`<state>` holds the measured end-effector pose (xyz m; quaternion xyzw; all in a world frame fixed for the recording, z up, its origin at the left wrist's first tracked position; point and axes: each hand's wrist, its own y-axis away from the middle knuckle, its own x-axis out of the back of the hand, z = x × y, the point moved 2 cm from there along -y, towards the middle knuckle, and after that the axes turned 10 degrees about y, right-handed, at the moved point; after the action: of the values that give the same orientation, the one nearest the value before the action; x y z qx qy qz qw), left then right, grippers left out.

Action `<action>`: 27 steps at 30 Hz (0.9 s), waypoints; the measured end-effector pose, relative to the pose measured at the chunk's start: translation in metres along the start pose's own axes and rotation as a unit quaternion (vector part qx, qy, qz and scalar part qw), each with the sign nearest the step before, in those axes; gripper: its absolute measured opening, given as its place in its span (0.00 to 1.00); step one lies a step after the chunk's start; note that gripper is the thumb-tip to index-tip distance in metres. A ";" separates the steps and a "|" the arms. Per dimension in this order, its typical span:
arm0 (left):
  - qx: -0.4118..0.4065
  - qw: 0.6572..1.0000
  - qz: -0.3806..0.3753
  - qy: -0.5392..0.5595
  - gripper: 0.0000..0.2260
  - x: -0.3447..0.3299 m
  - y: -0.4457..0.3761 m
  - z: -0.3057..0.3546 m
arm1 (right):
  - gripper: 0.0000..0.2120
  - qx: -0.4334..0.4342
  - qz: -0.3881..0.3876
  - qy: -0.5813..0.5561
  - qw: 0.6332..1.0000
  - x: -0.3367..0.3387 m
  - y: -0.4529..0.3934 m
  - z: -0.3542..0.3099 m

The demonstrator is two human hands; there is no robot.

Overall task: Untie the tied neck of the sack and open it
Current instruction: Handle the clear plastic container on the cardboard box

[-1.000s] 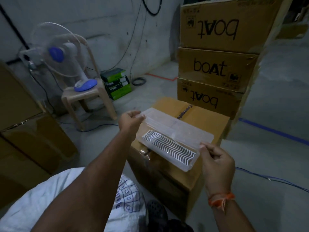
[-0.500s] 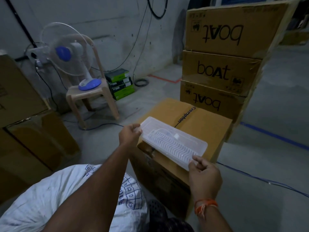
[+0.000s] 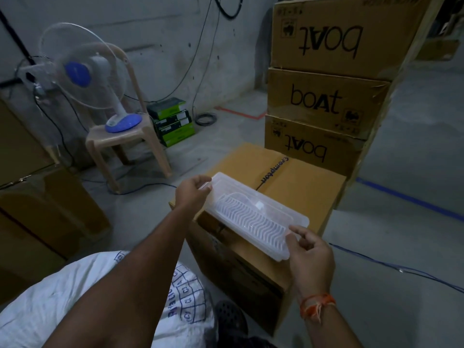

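Head view of a storeroom floor. The left hand (image 3: 192, 194) grips the far-left corner of a clear plastic tray (image 3: 253, 217), fingers curled round its rim; the right hand (image 3: 310, 257) pinches the near-right end of the same tray between thumb and fingertips, an orange thread band (image 3: 316, 305) at its wrist. The tray, with a wavy ribbed insert showing through it, lies on or just over the top of a closed brown carton (image 3: 296, 197) marked "Crompton" along its taped seam; contact cannot be told. The white woven sack (image 3: 57, 295), printed with a blue grid of letters, lies at the near left, beneath the left forearm and just beside the carton; neither hand touches it, and its neck is not visible. Far right of the carton stand three stacked boxes (image 3: 326, 106) printed "boat". At far left a white and blue table fan (image 3: 82, 71) stands on a beige plastic chair (image 3: 125, 141), with green and black boxes (image 3: 173, 121) stacked on the floor beside it. Brown cartons (image 3: 37, 209) stand along the left edge, and a blue cable (image 3: 401, 270) runs across the grey floor at right.
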<state>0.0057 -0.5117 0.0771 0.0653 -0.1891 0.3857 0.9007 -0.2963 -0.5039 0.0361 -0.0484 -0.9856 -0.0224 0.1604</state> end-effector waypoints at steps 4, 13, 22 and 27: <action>-0.006 0.998 -0.059 -0.033 0.09 -0.008 -0.017 0.010 | 0.05 -0.025 -0.020 -0.033 0.999 -0.001 -0.028 -0.007; 0.028 0.996 -0.082 0.018 0.14 -0.016 -0.041 -0.004 | 0.07 -0.041 -0.043 -0.060 0.996 -0.008 -0.043 -0.006; 0.004 0.999 0.037 0.034 0.09 -0.007 -0.007 0.008 | 0.07 0.053 0.026 0.083 0.995 0.002 -0.035 -0.018; -0.033 0.984 0.161 0.070 0.08 0.001 0.065 0.003 | 0.05 0.192 0.023 0.173 0.966 0.008 -0.020 -0.054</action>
<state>-0.0412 -0.4664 0.0784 -0.0231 -0.1469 0.5230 0.8393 -0.2888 -0.5258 0.0891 -0.0347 -0.9274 0.1627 0.3351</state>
